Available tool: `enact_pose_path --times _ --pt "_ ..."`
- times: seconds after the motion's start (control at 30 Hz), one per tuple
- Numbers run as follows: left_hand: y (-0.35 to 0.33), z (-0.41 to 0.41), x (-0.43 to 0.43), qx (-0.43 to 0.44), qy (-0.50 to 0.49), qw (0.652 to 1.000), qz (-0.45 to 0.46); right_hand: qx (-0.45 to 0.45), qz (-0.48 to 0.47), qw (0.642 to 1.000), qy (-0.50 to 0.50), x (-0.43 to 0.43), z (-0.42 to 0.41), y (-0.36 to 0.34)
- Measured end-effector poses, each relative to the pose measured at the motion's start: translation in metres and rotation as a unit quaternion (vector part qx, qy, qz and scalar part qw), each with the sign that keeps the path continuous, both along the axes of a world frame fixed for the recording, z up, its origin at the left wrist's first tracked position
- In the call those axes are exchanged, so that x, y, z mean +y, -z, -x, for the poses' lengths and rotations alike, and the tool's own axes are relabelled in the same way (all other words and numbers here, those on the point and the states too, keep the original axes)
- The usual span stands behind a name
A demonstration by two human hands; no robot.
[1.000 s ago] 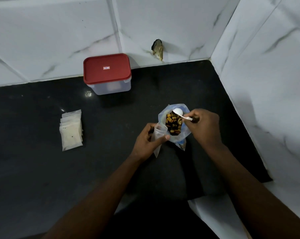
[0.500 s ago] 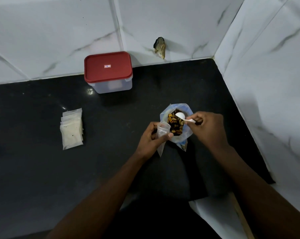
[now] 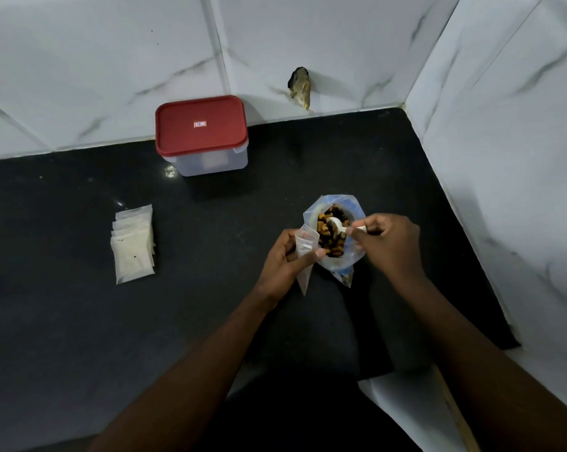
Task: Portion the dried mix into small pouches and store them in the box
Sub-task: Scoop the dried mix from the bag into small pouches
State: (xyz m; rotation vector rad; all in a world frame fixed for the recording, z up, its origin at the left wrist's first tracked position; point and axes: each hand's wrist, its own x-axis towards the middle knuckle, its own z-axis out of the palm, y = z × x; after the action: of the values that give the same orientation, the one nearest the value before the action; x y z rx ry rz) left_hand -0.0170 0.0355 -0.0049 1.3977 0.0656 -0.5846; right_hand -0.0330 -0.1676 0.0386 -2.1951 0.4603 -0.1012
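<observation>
A clear bag with blue print stands open on the black counter, showing the brown and orange dried mix. My right hand pinches the handle of a small white spoon, whose bowl sits down in the mix. My left hand grips a small clear pouch, mouth up, right beside the bag's left edge. The plastic box with a shut red lid stands at the back against the wall.
A stack of several small white pouches lies on the counter at the left. White marble-tiled walls close the counter at the back and right. A dark chipped hole marks the back wall.
The spoon's bowl has dipped lower into the mix. Both hands have stayed close around the bag and pouch.
</observation>
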Motion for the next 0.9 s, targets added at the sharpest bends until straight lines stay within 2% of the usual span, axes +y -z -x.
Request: enact_pose_path --times 0.13,0.2,0.27,0.33,0.5,0.6,0.67,0.73,0.8,0.9 --pt "0.001 -0.001 0.000 0.007 -0.005 1.000 -0.003 0.040 -0.022 0.999 -0.008 0.006 0.003 -0.001" --pt "0.001 0.000 0.002 0.012 -0.006 1.000 0.003 0.055 -0.085 0.994 0.034 0.004 0.005 -0.001" --pt "0.000 0.001 0.002 0.016 -0.005 1.000 0.013 0.074 -0.181 0.975 0.107 0.004 0.002 -0.001" --pt "0.000 0.001 0.001 0.012 0.002 1.000 0.013 0.092 -0.236 0.955 0.155 0.006 -0.002 0.001" --pt "0.004 0.000 0.003 0.000 0.015 1.000 -0.009 0.110 -0.195 0.968 0.110 0.007 -0.001 -0.004" --pt "0.003 -0.001 0.002 -0.004 0.021 1.000 -0.016 0.068 -0.075 0.994 0.049 0.011 0.002 -0.007" --pt "0.002 -0.002 0.000 -0.013 0.023 0.999 -0.024 0.029 0.000 0.999 0.019 0.018 0.001 -0.004" --pt "-0.001 -0.003 -0.001 -0.018 0.024 0.999 -0.025 0.013 0.033 0.999 0.002 0.024 -0.001 0.000" --pt "-0.004 -0.004 0.000 -0.019 0.028 0.999 -0.023 0.031 0.011 0.999 0.003 0.026 -0.003 0.002" --pt "-0.005 -0.005 0.003 -0.019 0.038 0.999 -0.024 0.105 -0.145 0.981 0.074 0.018 -0.006 0.001"
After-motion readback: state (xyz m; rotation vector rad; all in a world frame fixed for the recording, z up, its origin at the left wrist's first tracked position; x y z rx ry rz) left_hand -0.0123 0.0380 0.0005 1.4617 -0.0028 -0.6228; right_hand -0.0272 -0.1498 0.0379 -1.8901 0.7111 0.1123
